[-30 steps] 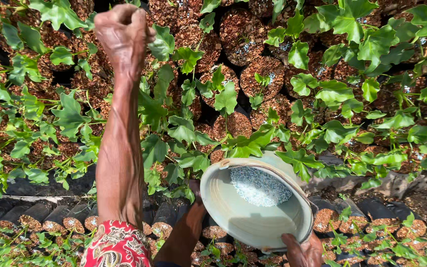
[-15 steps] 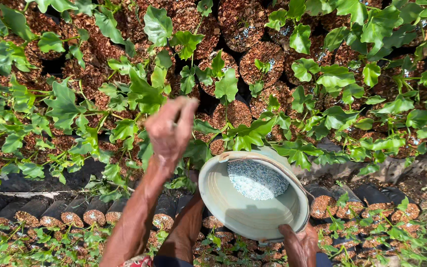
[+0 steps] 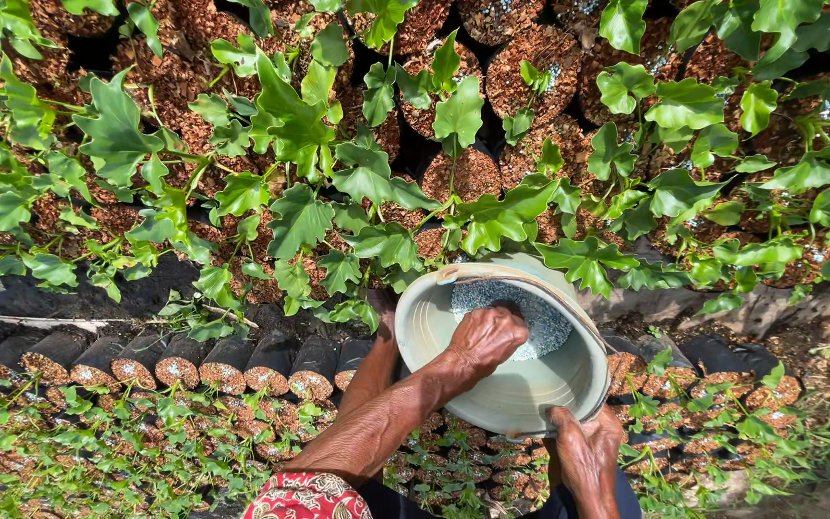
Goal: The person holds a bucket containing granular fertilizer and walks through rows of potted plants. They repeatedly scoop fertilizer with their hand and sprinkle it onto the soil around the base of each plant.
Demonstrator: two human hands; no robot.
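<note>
My left hand point(image 3: 485, 336) reaches down into a pale round bucket point(image 3: 431, 332), its fingers curled into the heap of grey-white granules point(image 3: 547, 325) at the bottom. The forearm comes up from a red patterned sleeve point(image 3: 305, 498) at the lower edge. My right hand point(image 3: 583, 450) grips the bucket's near rim from below and holds it tilted towards me. The bucket hangs over the boundary between two beds of potted seedlings.
Broad-leaved seedlings point(image 3: 300, 216) in dark bags of brown husk fill the upper half. A row of smaller dark bags point(image 3: 223, 370) with tiny plants runs along the lower left. Leaves overhang the bucket's far rim point(image 3: 578, 258).
My left hand was stretched out high over the leafy seedlings, then came back and down. It is now inside the bucket, in the granules. The bucket has barely moved.
</note>
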